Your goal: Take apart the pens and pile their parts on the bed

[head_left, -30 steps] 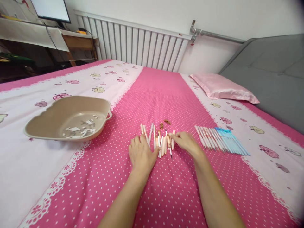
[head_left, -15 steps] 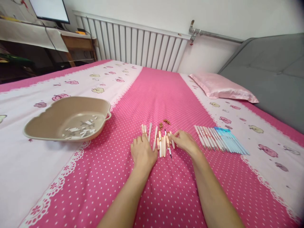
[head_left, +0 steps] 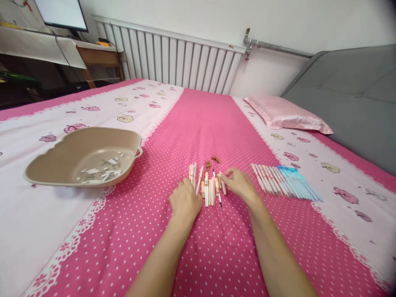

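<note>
Lying on the bed (head_left: 222, 247), the loose pens (head_left: 212, 192) filled the gap between the hands. The left hand (head_left: 185, 201) curved over the lower ends of the leftmost few; the right hand (head_left: 240, 183) had thumb and forefinger at the pile's right edge. Whether either pinched one, I couldn't tell. Right of them lay a neat row (head_left: 272, 180); left, a basin (head_left: 68, 154).

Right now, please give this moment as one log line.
left hand: at pale pens | right hand: at loose pen parts | beige basin: holds white scraps | blue pens: lined up
</note>
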Available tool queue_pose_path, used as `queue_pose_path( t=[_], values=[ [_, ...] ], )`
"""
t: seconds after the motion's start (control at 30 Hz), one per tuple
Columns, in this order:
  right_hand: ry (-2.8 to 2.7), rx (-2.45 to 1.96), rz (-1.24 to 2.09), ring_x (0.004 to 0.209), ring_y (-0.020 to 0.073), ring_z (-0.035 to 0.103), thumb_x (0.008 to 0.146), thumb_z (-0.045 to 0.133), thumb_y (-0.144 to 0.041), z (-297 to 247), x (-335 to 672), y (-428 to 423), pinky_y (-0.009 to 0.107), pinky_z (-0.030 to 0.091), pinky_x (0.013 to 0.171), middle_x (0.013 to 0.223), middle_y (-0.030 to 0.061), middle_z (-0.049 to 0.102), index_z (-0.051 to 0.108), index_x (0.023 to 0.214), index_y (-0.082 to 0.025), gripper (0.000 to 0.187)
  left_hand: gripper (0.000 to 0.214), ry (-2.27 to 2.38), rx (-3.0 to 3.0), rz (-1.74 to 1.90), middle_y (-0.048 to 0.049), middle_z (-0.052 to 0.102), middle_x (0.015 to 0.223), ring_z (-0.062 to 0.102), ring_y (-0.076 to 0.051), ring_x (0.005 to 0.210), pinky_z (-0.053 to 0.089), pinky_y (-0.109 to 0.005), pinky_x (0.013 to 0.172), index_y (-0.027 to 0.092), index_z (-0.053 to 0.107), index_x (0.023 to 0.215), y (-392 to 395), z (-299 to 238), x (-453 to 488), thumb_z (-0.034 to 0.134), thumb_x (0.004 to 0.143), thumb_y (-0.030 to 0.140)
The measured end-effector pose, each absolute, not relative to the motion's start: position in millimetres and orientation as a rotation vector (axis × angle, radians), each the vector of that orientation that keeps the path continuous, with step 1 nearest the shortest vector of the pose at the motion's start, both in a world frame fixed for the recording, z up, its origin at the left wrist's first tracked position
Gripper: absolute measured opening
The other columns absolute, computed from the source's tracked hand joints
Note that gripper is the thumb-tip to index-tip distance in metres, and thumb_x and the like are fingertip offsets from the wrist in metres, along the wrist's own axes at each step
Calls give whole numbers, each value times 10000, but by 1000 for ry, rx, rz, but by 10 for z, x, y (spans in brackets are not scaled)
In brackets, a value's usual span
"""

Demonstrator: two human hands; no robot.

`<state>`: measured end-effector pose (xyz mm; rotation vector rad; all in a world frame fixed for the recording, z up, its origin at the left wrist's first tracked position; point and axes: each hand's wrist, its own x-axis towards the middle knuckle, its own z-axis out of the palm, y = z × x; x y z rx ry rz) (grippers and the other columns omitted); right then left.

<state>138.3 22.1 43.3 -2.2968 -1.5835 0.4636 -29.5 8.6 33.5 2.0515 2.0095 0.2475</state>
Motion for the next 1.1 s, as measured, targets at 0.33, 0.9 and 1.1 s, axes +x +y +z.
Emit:
queue_pose_path(
  t=[0.33,0.9,1.1],
  values=[
    [-1461,-2120,490,700,198,590,718,538,-493,483,1368,220,283,387,582,765,72,638,571,875,-177,355,184,1917,1900,400,-156,633,780,615,-294,744,410,-336,594,141,496,881,172,290,-372,448,710,189],
    [-1135,-1275,1357,466,52,529,669,677,-363,674,1162,144,149,387,423,589,-6,597,568,691,-130,258,242,744,1047,986,37,536,510,398,-30,362,253,-148,363,148,517,741,33,484,-302,616,731,368],
    [-913,-1102,1190,478,42,517,678,671,-336,704,1242,173,130,379,416,606,-28,584,592,745,-150,213,153,692,574,1105,21,557,647,515,-56,476,349,-139,378,160,534,803,85,482,-348,612,743,277]
  ],
)
